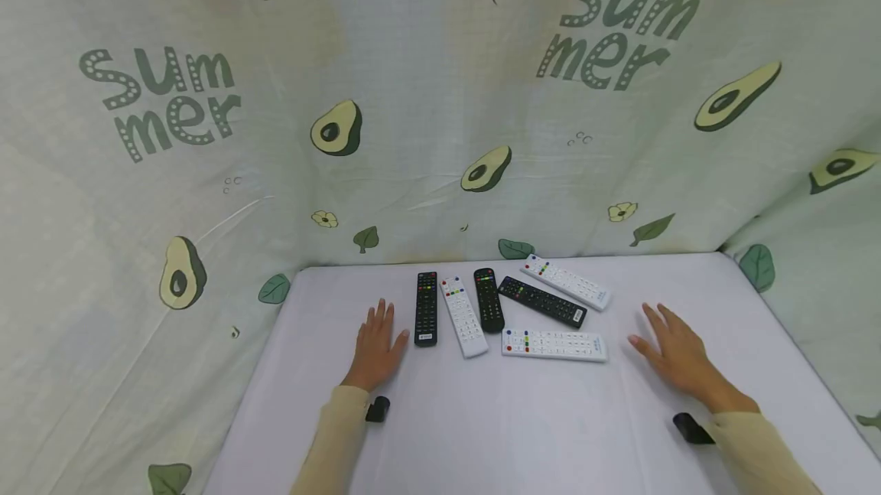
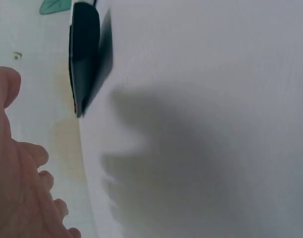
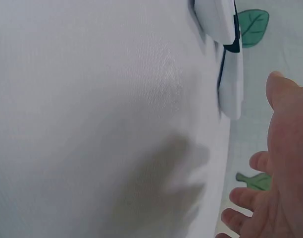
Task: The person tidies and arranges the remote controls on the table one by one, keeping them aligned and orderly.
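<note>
Several remote controls lie in a group at the back of the table. My left hand (image 1: pixel 376 348), fingers straight, is just left of an upright-lying black remote (image 1: pixel 426 309); that remote (image 2: pixel 85 54) also shows in the left wrist view. Beside it are a slanted white remote (image 1: pixel 464 317) and a shorter black remote (image 1: pixel 489 300). Farther right lie a diagonal black remote (image 1: pixel 542 301), a diagonal white remote (image 1: pixel 566 281) and a sideways white remote (image 1: pixel 554 345). Right of these, my right hand (image 1: pixel 677 353) has its fingers spread and holds nothing. Both hands cast shadows on the tabletop.
A white cloth covers the table (image 1: pixel 551 426). Behind it and at its sides hangs a pale curtain (image 1: pixel 413 43) printed with avocados, leaves and lettering. A black device (image 1: pixel 378 408) sits at the left wrist, another black device (image 1: pixel 692 428) at the right.
</note>
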A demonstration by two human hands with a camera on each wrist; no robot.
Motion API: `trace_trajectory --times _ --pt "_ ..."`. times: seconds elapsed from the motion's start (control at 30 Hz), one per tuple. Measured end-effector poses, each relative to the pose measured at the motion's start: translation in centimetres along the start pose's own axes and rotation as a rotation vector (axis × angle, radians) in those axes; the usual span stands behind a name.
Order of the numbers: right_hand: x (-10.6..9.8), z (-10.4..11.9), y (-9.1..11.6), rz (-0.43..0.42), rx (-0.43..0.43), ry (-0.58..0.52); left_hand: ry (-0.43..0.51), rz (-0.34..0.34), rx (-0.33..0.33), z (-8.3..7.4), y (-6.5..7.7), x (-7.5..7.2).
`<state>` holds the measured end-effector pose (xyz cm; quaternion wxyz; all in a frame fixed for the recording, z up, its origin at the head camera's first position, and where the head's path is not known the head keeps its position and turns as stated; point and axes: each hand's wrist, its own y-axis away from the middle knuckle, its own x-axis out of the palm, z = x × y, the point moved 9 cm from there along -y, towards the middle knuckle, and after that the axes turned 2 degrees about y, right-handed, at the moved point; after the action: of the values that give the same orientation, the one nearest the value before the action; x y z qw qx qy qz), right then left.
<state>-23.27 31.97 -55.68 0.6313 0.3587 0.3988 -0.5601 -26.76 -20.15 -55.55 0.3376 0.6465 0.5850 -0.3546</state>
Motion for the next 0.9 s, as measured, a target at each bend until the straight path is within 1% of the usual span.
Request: trace_trajectory --times 0.17,0.27,0.37,0.53,0.67,0.9 --pt "0.1 1.2 0.4 -0.026 -0.013 -0.002 -0.01 -0.001 0.036 -1.7 0.5 0.6" --pt "0.2 2.0 0.8 -0.053 -0.027 -0.012 0.023 -0.008 0.074 -3.2 1.0 0.9" --pt "0.5 2.9 1.2 -0.067 -0.036 -0.023 0.027 -0.002 0.11 -4.5 1.4 1.6" --pt "0.9 4.2 1.7 -0.058 -0.042 -0.048 0.048 0.011 0.169 -6.7 2.2 2.8" --pt "1.1 5.1 2.0 -0.051 -0.057 -0.082 0.043 0.022 0.221 -8.4 2.8 3.7" --pt "1.6 6.0 2.5 -0.05 -0.063 -0.103 0.037 0.056 0.259 -10.6 3.3 5.5"
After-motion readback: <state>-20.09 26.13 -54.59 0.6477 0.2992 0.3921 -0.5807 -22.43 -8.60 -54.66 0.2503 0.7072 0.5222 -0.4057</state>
